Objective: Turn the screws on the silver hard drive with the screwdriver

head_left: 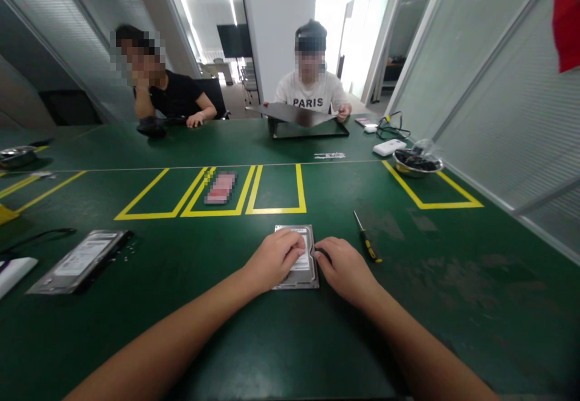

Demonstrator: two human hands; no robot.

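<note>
A silver hard drive (301, 278) with a white label lies flat on the green table, between my two hands. My left hand (277, 257) rests over its left half, fingers curled and thumb drawn in near the label. Whatever those fingertips may hold is hidden. At the drive's right edge, my right hand (347, 267) has its bent fingers and thumb closed against the side. To the right of that hand lies a screwdriver (368, 239) with a black and yellow handle, its tip pointing away from me.
Another hard drive (84, 259) sits at left, with tiny screws (130, 248) beside it. Yellow tape (276, 211) marks boxes; a pink phone (221, 188) lies in one. A metal bowl (417, 164) stands at right. Across the table, one person (310, 90) holds a dark panel (294, 113); another sits left.
</note>
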